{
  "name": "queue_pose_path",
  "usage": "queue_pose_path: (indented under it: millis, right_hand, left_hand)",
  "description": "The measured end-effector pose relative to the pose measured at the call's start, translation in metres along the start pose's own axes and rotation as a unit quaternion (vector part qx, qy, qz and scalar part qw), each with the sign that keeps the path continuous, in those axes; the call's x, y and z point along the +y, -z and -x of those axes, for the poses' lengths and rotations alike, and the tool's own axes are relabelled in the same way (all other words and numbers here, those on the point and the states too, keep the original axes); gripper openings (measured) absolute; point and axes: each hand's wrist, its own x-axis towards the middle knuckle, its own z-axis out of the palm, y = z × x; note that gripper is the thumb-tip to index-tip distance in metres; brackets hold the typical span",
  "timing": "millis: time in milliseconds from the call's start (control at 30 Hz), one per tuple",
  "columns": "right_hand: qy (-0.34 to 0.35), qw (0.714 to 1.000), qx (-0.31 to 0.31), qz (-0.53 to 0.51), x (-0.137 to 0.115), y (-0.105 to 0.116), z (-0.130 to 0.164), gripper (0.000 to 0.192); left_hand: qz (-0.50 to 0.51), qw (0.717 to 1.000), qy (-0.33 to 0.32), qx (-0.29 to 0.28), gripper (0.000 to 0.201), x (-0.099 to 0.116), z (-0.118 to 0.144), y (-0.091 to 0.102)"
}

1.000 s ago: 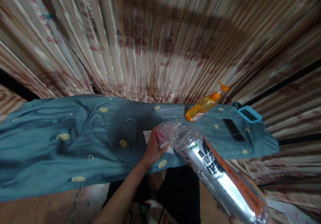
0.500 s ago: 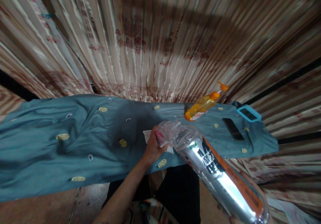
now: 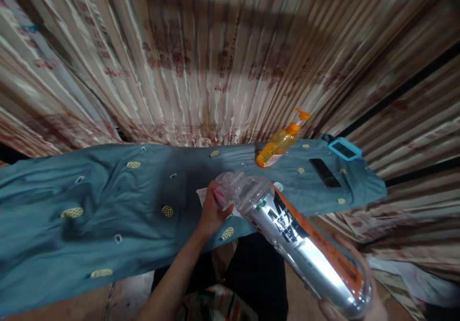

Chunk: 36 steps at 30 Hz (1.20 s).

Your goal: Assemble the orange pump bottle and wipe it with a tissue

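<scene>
L hand is gripping a small clear container, fingers wrapping its side, prob. steadying it against the big bottle's weight. R hand is gripping the base end of the big silver-and-orange bottle, prob. b/c holding there is leaving the neck end free. Bottle is slanting over the bench's near edge, base near right, neck pointing left & meeting the container; can't tell if liquid is passing. White tissue is lying beneath the L hand, poss. for drips.

Bench is wearing a wrinkled blue-grey cloth w/ yellow motifs. Orange pump bottle is standing far side, right of centre; phone & blue-framed device are sitting farther right, prob. out of the way. Small white disc is lying just beyond the big bottle. Patterned curtains are hanging behind; dark bars are crossing at right.
</scene>
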Motion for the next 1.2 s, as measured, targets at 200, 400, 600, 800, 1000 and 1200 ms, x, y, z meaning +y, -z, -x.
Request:
queue_pose_path:
  millis: [200, 400, 600, 800, 1000, 1200]
  right_hand:
    - [0.084, 0.994, -0.036, 0.056, 0.022, 0.012, -0.003, 0.095]
    - [-0.009, 0.998, 0.059, 0.002, -0.024, -0.018, -0.004, 0.092]
    - [-0.007, 0.998, 0.068, -0.013, -0.035, -0.025, -0.006, 0.088]
    - [0.018, 0.998, 0.06, 0.029, -0.033, -0.02, -0.007, 0.085]
    - [-0.042, 0.996, 0.076, 0.01, -0.04, -0.022, -0.004, 0.096]
    - [-0.039, 0.996, 0.079, 0.015, -0.045, -0.023, -0.004, 0.099]
  left_hand:
    - [-0.03, 1.0, 0.0, 0.003, 0.087, 0.003, -0.001, 0.003]
    - [-0.02, 1.0, -0.002, -0.003, 0.089, 0.005, -0.001, 0.004]
    - [-0.021, 1.0, 0.002, 0.0, 0.084, 0.006, -0.001, 0.004]
    - [-0.027, 1.0, -0.003, 0.002, 0.087, 0.006, 0.0, 0.003]
    - [-0.027, 1.0, 0.002, 0.005, 0.087, 0.006, -0.001, 0.003]
    - [-0.017, 1.0, 0.008, 0.01, 0.084, 0.008, 0.0, 0.0]
